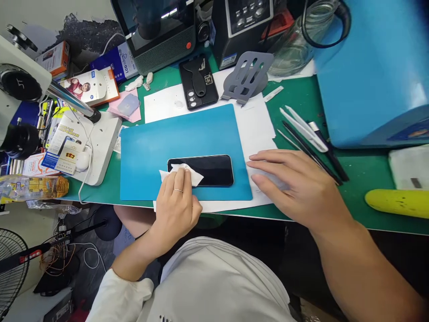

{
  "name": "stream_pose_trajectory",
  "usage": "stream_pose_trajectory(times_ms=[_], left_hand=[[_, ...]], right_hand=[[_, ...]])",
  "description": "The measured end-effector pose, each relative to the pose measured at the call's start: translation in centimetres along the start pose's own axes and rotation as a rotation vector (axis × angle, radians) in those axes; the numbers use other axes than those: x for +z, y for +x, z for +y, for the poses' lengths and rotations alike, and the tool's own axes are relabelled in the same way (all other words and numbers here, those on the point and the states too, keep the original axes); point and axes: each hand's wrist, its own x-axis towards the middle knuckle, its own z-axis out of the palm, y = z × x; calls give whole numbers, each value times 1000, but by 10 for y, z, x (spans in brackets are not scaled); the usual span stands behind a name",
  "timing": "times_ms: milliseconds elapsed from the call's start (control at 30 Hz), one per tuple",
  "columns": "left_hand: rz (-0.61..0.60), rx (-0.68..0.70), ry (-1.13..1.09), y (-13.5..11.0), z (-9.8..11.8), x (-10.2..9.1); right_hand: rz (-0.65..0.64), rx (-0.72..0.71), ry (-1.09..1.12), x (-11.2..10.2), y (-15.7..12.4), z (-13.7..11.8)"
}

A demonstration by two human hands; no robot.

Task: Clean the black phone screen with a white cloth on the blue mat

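Observation:
A smartphone point(214, 171) with a dark screen lies face up on a blue mat point(150, 143). My left hand point(176, 199), a ring on one finger, presses a crumpled white tissue point(195, 177) onto the left end of the screen. Its fingers are held together over the tissue and hide part of the phone. To the right of the mat hovers my right hand point(295, 185), fingers stretched out and apart, holding nothing. White paper point(256, 120) shows beneath that hand and around the mat.
Tweezers and pen-like tools point(310, 134) lie beyond my right hand. A grey phone stand point(248, 76) and a black phone back point(197, 82) sit behind the mat. At left is a microscope base point(103, 143); at right, a yellow object point(398, 203) and a large blue case point(372, 67).

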Motion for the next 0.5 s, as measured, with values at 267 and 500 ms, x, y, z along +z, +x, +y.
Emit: stream_pose_trajectory(times_ms=[267,500], left_hand=[[-73,27,-90,-7,5,-8],[-91,42,-100,-9,3,-8]], right_hand=[[-42,-27,17,1,2,3],[-61,14,35,1,2,3]])
